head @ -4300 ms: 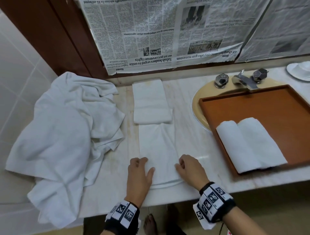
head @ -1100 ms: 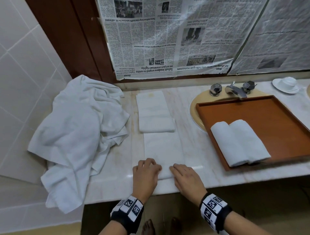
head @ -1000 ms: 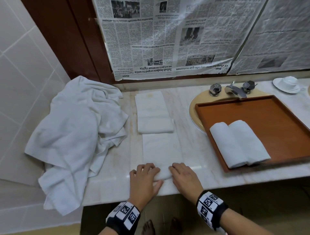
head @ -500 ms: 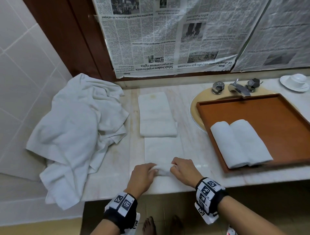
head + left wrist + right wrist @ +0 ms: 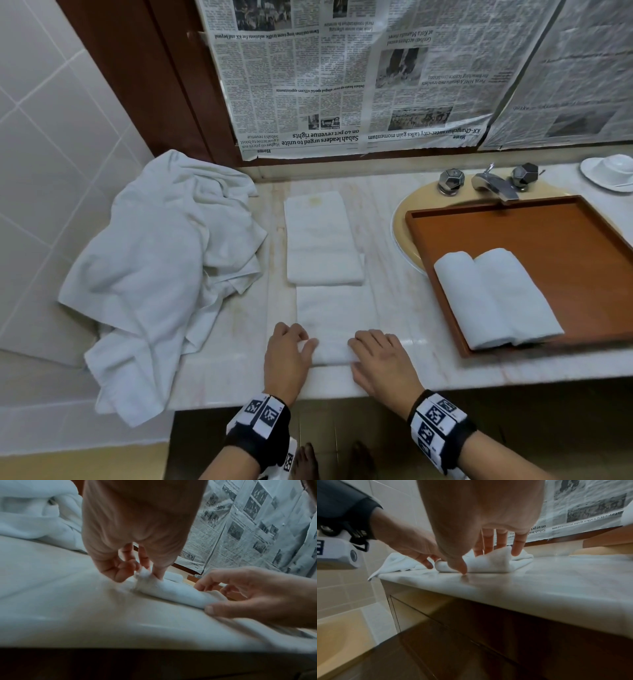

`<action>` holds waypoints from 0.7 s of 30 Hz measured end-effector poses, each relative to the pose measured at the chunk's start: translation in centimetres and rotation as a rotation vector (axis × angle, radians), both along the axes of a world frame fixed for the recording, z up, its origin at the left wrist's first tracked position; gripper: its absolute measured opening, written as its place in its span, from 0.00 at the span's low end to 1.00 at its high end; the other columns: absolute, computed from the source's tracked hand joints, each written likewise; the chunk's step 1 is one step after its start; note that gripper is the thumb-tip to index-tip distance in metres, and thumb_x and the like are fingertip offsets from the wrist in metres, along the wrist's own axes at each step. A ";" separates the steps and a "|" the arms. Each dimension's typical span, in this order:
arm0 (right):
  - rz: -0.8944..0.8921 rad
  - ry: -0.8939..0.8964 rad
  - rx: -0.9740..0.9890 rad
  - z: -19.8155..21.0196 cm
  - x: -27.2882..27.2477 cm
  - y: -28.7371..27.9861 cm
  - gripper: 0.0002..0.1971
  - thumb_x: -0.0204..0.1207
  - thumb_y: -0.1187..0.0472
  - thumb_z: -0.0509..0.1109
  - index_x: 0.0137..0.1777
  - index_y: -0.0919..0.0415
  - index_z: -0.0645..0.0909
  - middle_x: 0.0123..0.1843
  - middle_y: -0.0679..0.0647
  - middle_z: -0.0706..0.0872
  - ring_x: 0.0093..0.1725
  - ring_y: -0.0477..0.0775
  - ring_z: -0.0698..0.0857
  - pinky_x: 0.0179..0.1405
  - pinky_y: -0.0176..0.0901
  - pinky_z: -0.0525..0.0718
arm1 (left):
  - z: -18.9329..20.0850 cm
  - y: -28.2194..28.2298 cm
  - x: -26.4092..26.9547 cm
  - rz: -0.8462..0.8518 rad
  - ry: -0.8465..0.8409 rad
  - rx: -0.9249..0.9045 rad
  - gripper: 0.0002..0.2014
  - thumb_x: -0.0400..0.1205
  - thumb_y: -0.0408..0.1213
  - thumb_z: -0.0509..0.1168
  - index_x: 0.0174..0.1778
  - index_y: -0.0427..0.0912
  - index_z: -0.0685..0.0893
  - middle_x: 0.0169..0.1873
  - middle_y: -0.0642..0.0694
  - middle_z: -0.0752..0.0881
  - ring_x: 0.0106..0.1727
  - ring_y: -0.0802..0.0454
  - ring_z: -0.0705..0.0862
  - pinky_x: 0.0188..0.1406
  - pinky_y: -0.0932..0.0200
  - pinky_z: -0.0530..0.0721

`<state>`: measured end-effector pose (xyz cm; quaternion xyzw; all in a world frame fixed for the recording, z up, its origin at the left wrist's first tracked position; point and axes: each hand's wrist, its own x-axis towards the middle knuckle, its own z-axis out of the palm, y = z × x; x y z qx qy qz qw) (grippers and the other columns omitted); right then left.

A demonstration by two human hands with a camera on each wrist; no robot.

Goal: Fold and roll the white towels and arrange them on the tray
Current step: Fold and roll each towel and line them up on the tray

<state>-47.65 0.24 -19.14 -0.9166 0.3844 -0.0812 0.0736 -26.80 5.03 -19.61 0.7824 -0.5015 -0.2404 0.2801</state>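
A narrow folded white towel [image 5: 334,311] lies on the marble counter [image 5: 233,346], its near end wound into a small roll [image 5: 330,354]. My left hand [image 5: 291,346] pinches the roll's left end [image 5: 147,578] between thumb and fingers. My right hand [image 5: 375,354] cups the right end, fingers [image 5: 517,547] over the top and thumb at the near side. A second folded towel [image 5: 322,240] lies just behind the strip. Two rolled towels [image 5: 493,298] lie side by side at the near left of the brown tray [image 5: 565,236].
A loose pile of white towels [image 5: 161,267] fills the counter's left end and hangs over the edge. The tray sits over the sink, below the faucet [image 5: 493,181]. A white cup and saucer [image 5: 611,169] stand at the far right. Newspaper covers the wall behind.
Both hands have rolled the near end of the towel strip away from me. A flat edge a second ago is now a small roll held at both ends.
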 end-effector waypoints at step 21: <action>-0.140 -0.132 0.084 0.4 0.0 -2.9 0.09 0.74 0.62 0.73 0.54 0.54 0.84 0.51 0.51 0.84 0.47 0.57 0.83 0.39 0.50 0.83 | -0.5 -1.4 0.8 -0.105 0.012 0.055 0.11 0.86 0.51 0.63 0.57 0.50 0.85 0.50 0.52 0.86 0.53 0.53 0.83 0.48 0.60 0.71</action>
